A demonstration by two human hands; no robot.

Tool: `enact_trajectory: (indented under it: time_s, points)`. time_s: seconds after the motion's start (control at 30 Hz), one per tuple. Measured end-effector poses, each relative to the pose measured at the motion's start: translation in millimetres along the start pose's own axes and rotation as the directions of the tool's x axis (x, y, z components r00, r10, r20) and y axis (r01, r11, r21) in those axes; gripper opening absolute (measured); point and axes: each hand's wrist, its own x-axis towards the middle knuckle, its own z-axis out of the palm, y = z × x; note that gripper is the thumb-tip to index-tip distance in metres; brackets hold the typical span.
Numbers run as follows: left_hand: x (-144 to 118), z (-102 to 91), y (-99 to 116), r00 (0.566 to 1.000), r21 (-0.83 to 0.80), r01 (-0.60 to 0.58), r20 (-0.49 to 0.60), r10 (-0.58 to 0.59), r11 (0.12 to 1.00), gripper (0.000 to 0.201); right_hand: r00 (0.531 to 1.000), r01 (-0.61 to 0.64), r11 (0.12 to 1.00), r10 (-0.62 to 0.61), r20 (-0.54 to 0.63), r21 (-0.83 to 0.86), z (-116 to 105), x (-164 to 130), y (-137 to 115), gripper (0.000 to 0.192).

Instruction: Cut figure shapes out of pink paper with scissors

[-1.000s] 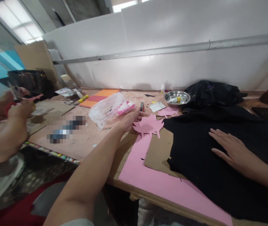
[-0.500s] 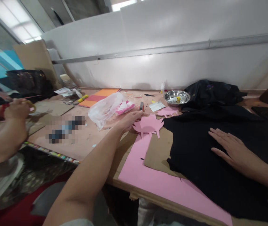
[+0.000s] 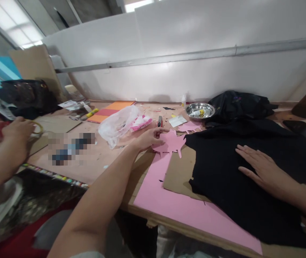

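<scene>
Fingers (image 3: 160,130) of the left hand (image 3: 147,138) curl loosely over the near edge of a pink paper cut-out (image 3: 172,142), thumb and forefinger touching it; whether they actually pinch it I cannot tell. The cut-out lies on the table (image 3: 99,157), partly over a brown cardboard sheet (image 3: 178,175) and the top of a long pink paper sheet (image 3: 174,206) that runs toward the near table edge. Just beyond the hand lies a small red and grey tool (image 3: 159,121), and beside that a crumpled clear plastic bag (image 3: 120,123) with pink scraps in it.

The right hand (image 3: 262,170) lies flat, fingers spread and holding nothing, palm down on a black cloth (image 3: 236,193) that covers the right part of the table and overlaps the cardboard. Behind the cloth stands a steel bowl (image 3: 199,110) next to a black bag (image 3: 238,105).

At the far left another person's hands (image 3: 17,132) are at work with something yellow, well apart from the cut-out.
</scene>
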Motion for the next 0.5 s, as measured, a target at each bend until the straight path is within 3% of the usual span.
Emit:
enact_trajectory:
  time_s: [0.23,0.33,0.4,0.5]
  points:
    - [-9.7,1.5,15.6,0.987,-0.005,0.148,-0.069,-0.148,0.989,0.049,0.999,-0.037,0.999,0.036,0.029,0.022,-8.4,3.6,-9.5,0.069]
    - [-12.1,-6.3,12.3,0.971,-0.037,0.186,-0.147,-0.190,0.982,0.041,0.997,-0.051,0.999,0.049,0.061,0.020,-14.2,5.1,-15.6,0.067]
    - [-10.1,-13.6,4.7,0.963,-0.106,0.203,-0.156,-0.218,0.973,0.035,0.996,-0.052,0.998,0.051,0.068,0.021,-16.4,5.8,-17.9,0.065]
    - [-6.7,-20.2,-3.1,0.939,-0.344,0.161,-0.236,-0.251,0.925,0.036,0.995,-0.060,0.998,0.058,0.075,0.028,-16.0,6.1,-17.7,0.065]
